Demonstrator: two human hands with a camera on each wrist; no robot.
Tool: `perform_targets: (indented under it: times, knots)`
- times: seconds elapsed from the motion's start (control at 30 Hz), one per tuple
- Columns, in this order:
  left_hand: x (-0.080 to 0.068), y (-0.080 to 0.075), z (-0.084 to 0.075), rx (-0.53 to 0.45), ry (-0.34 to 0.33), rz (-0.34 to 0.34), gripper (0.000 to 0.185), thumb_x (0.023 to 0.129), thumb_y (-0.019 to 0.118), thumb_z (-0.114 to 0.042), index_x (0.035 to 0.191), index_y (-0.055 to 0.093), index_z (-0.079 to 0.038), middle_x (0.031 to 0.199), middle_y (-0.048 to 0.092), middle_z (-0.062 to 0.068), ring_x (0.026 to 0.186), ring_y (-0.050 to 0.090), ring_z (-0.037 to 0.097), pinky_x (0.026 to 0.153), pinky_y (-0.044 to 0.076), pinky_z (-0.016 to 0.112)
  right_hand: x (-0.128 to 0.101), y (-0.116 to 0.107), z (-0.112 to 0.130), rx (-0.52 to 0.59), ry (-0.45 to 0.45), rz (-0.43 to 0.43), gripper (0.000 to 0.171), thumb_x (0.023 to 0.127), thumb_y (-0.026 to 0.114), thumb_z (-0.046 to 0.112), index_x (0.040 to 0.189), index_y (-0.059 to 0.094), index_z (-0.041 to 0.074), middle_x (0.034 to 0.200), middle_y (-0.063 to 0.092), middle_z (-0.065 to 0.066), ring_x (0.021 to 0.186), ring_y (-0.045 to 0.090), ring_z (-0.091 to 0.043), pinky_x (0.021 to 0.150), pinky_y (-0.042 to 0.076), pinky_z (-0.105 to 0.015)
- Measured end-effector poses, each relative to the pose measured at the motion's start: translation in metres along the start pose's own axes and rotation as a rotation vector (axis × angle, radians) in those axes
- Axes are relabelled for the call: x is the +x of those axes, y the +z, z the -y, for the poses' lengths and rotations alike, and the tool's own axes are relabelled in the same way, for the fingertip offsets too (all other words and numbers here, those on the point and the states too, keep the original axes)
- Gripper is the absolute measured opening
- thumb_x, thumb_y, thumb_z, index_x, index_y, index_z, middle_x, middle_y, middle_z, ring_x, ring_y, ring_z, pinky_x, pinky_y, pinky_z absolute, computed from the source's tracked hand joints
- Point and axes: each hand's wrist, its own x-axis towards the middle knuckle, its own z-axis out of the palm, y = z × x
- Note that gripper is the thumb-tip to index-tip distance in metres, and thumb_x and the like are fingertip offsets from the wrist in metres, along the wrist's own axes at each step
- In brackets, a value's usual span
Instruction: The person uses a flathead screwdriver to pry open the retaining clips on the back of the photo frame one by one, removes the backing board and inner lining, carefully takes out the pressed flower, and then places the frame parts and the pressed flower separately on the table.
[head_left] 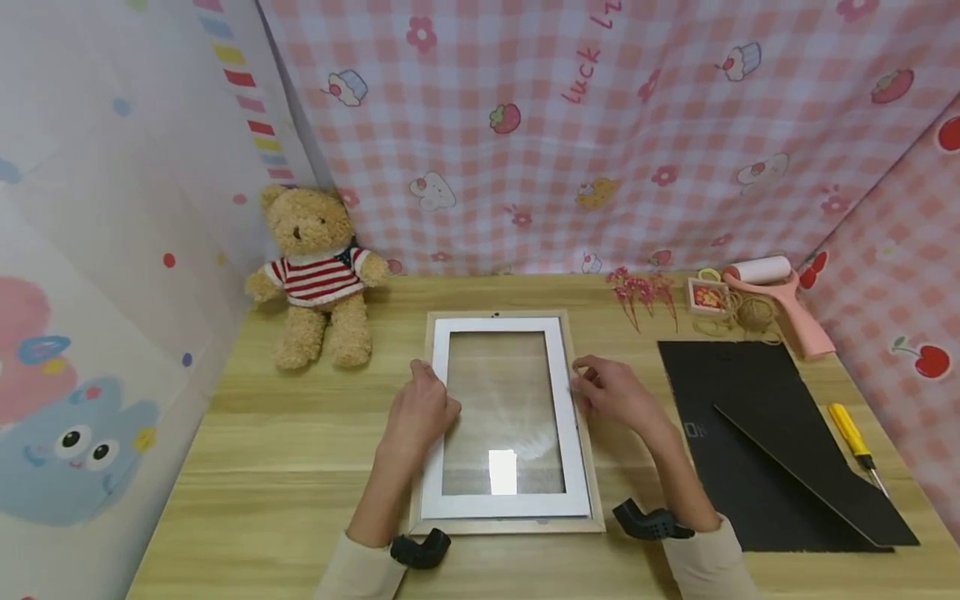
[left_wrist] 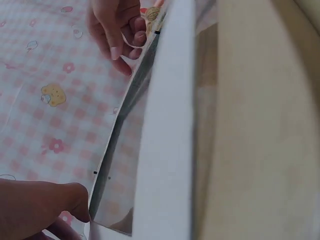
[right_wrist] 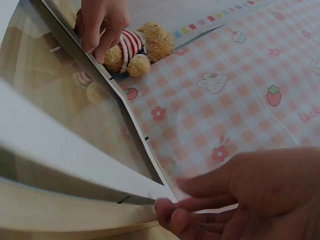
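White mat (head_left: 504, 332) with glass pane lay inside wooden picture frame (head_left: 585, 467), flat on wooden table (head_left: 262, 467) at centre, just in front of the person. Left hand (head_left: 420, 410) sat on mat's left edge, fingers curled over the border, pinching it. Right hand (head_left: 615, 392) pinched mat's right edge between thumb and fingertips. Teddy bear (head_left: 318, 275) in striped sweater sat at back left. 2 black backing boards (head_left: 757, 433) lay right of frame, yellow-handled screwdriver (head_left: 855, 437) beside them. Pink lint roller (head_left: 780, 300), twine (head_left: 753, 312) and dried flowers (head_left: 645, 292) sat at back right.
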Motion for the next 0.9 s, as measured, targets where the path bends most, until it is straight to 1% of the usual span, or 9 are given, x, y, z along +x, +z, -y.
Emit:
perform_targets:
  times: [0.13, 0.23, 0.33, 0.47, 0.53, 0.6, 0.7, 0.77, 0.9]
  knots:
    - [0.002, 0.009, 0.010, -0.021, 0.036, -0.029, 0.045, 0.082, 0.058, -0.002, 0.113, 0.054, 0.030, 0.101, 0.052, 0.031, 0.053, 0.060, 0.034, 0.046, 0.055, 0.049, -0.002, 0.001, 0.004, -0.015, -0.048, -0.011, 0.034, 0.112, 0.062, 0.012, 0.133, 0.065, -0.014, 0.097, 0.076, -0.021, 0.084, 0.073, -0.028, 0.071, 0.060, -0.036]
    - [0.004, 0.015, 0.015, -0.043, 0.032, -0.012, 0.048, 0.084, 0.060, -0.004, 0.117, 0.052, 0.030, 0.102, 0.052, 0.030, 0.053, 0.060, 0.034, 0.045, 0.055, 0.048, -0.002, 0.002, 0.008, -0.019, -0.057, -0.001, 0.039, 0.111, 0.063, 0.012, 0.138, 0.061, -0.016, 0.090, 0.073, -0.020, 0.079, 0.068, -0.024, 0.071, 0.055, -0.032]
    - [0.007, 0.031, 0.028, -0.051, 0.020, -0.002, 0.056, 0.085, 0.062, -0.007, 0.124, 0.049, 0.032, 0.107, 0.052, 0.032, 0.052, 0.058, 0.031, 0.044, 0.054, 0.045, -0.001, 0.004, 0.013, 0.008, -0.059, -0.014, 0.047, 0.110, 0.064, 0.009, 0.146, 0.053, -0.020, 0.077, 0.065, -0.015, 0.069, 0.058, -0.018, 0.065, 0.047, -0.029]
    - [0.011, 0.050, 0.044, -0.050, 0.010, 0.015, 0.063, 0.088, 0.065, -0.009, 0.132, 0.047, 0.032, 0.114, 0.053, 0.036, 0.052, 0.059, 0.030, 0.046, 0.055, 0.045, -0.001, 0.006, 0.018, 0.043, -0.058, -0.049, 0.057, 0.110, 0.065, 0.007, 0.156, 0.044, -0.018, 0.080, 0.066, -0.008, 0.072, 0.060, -0.018, 0.066, 0.047, -0.027]
    - [0.011, 0.045, 0.045, -0.075, -0.009, 0.074, 0.066, 0.094, 0.065, -0.012, 0.139, 0.045, 0.031, 0.122, 0.053, 0.040, 0.061, 0.065, 0.036, 0.056, 0.061, 0.048, -0.002, 0.006, 0.020, 0.081, -0.050, -0.065, 0.059, 0.109, 0.065, 0.005, 0.158, 0.041, -0.017, 0.083, 0.066, -0.008, 0.074, 0.060, -0.019, 0.066, 0.047, -0.027]
    - [0.011, 0.041, 0.048, -0.122, -0.048, 0.169, 0.071, 0.103, 0.064, -0.020, 0.150, 0.041, 0.027, 0.136, 0.050, 0.042, 0.085, 0.074, 0.045, 0.076, 0.067, 0.052, -0.006, 0.004, 0.020, 0.149, -0.044, -0.082, 0.060, 0.109, 0.065, 0.003, 0.160, 0.040, -0.016, 0.081, 0.064, -0.008, 0.070, 0.056, -0.017, 0.063, 0.045, -0.026]
    - [0.013, 0.028, 0.052, -0.222, -0.072, 0.258, 0.073, 0.112, 0.058, -0.034, 0.159, 0.039, 0.018, 0.155, 0.043, 0.042, 0.128, 0.064, 0.054, 0.111, 0.056, 0.059, -0.013, -0.008, 0.020, 0.316, -0.036, -0.107, 0.060, 0.109, 0.063, -0.001, 0.162, 0.037, -0.014, 0.080, 0.059, -0.006, 0.064, 0.048, -0.012, 0.058, 0.040, -0.025]
    - [0.011, 0.027, 0.051, -0.297, -0.042, 0.214, 0.074, 0.115, 0.055, -0.043, 0.160, 0.043, 0.014, 0.160, 0.043, 0.039, 0.142, 0.052, 0.054, 0.121, 0.047, 0.063, -0.022, -0.017, 0.017, 0.414, -0.025, -0.122, 0.060, 0.110, 0.061, -0.001, 0.164, 0.036, -0.012, 0.081, 0.057, -0.002, 0.061, 0.042, -0.009, 0.055, 0.036, -0.025]
    - [-0.006, 0.023, 0.013, -0.569, 0.016, 0.128, 0.075, 0.116, 0.052, -0.047, 0.169, 0.036, 0.003, 0.170, 0.040, 0.032, 0.155, 0.040, 0.052, 0.130, 0.034, 0.064, -0.047, -0.037, 0.005, 0.488, -0.018, -0.177, 0.058, 0.113, 0.057, 0.001, 0.166, 0.035, -0.006, 0.083, 0.058, 0.004, 0.057, 0.037, -0.010, 0.051, 0.033, -0.029]
